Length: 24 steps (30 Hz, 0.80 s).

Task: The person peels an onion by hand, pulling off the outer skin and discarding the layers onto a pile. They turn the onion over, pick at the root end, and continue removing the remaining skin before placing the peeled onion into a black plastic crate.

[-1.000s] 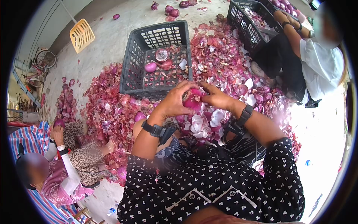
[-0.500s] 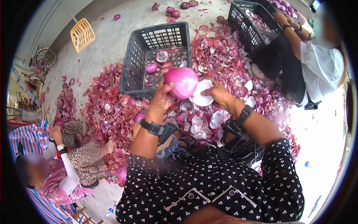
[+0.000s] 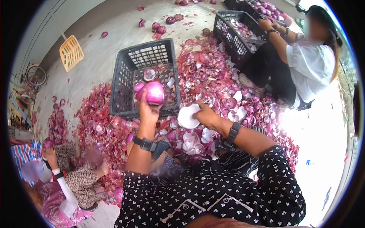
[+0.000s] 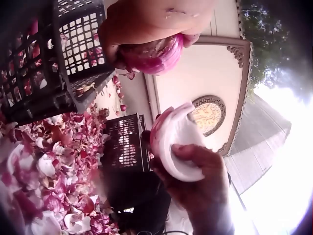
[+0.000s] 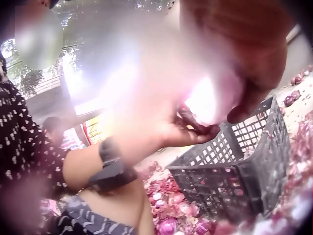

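Observation:
The left hand (image 3: pixel 148 110) grips a large, shiny pink-purple onion (image 3: pixel 154 93) above the near part of a black crate (image 3: pixel 114 95). In the left wrist view that hand (image 4: pixel 156 19) curls round the onion (image 4: pixel 156 59). Right of the crate, the right hand (image 3: pixel 209 116) pinches a white, cup-shaped piece of onion skin (image 3: pixel 187 117) between thumb and fingers. The left wrist view shows the thumb of the right hand (image 4: pixel 203 171) inside the skin piece (image 4: pixel 180 142). Inside the crate lie a smaller onion (image 3: pixel 139 87) and a pale-ended onion (image 3: pixel 149 74).
Onion skins (image 3: pixel 205 64) cover the floor around the crate. A second crate (image 3: pixel 228 34) stands at the upper right beside a seated person (image 3: pixel 308 68) in white. Another person (image 3: pixel 62 197) sits at the lower left. A yellow slotted scoop (image 3: pixel 71 53) is at the upper left.
The onion came apart from the skin piece, and the left hand carried it left over the crate. The right hand moved slightly left and down with the skin. The head view has shifted.

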{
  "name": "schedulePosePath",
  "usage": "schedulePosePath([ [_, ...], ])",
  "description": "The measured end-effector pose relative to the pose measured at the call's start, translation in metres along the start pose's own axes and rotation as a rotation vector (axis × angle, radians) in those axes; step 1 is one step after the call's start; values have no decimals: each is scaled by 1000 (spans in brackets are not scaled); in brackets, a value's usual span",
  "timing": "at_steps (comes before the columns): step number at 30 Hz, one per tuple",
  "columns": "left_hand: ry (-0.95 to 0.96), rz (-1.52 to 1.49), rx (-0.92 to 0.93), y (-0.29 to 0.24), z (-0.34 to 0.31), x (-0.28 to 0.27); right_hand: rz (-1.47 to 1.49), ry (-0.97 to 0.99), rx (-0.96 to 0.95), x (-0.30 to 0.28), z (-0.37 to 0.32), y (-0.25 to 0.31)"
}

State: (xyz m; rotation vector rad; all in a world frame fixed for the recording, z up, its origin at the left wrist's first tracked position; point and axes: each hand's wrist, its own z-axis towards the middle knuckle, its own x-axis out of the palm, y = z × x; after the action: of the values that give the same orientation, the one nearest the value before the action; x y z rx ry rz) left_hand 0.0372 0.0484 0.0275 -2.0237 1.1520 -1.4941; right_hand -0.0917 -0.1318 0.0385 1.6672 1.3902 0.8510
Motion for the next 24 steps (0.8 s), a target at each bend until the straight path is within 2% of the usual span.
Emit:
schedulePosePath([
  [2, 68, 6, -33, -3, -1, -2, 300, -6, 171, -14, 24, -17],
  [4, 91, 22, -50, -2, -3, -2, 576, -35, 105, -44, 30, 31],
  [6, 139, 9, -70, -3, -7, 6, 1018, -68, -254, -105, 62, 63],
  [8, 177, 10, -103, -3, -19, 11, 1338, -337, -443, -124, 42, 118],
  [9, 205, -38, -134, -4, -22, 16, 1342, -339, -447, -128, 45, 112],
  [11, 246, -67, -163, -3, -28, 22, 1148, -340, -438, -131, 55, 90],
  [12, 248, -64, -168, -2, -30, 24, 1009, -337, -337, -118, 54, 82],
  [16, 312, -107, -261, 4, -28, 22, 319, -123, -123, -58, 28, 66],
  [19, 323, -93, -303, 6, -33, 27, 87, -3, -80, -30, 14, 55],
  [22, 279, -60, -308, 10, -39, 34, -17, 147, -180, -15, 20, 35],
  [23, 261, -39, -310, 11, -40, 34, -16, 147, -180, -12, 23, 29],
  [24, 258, -37, -311, 12, -40, 32, -106, 81, -274, -8, 24, 25],
])
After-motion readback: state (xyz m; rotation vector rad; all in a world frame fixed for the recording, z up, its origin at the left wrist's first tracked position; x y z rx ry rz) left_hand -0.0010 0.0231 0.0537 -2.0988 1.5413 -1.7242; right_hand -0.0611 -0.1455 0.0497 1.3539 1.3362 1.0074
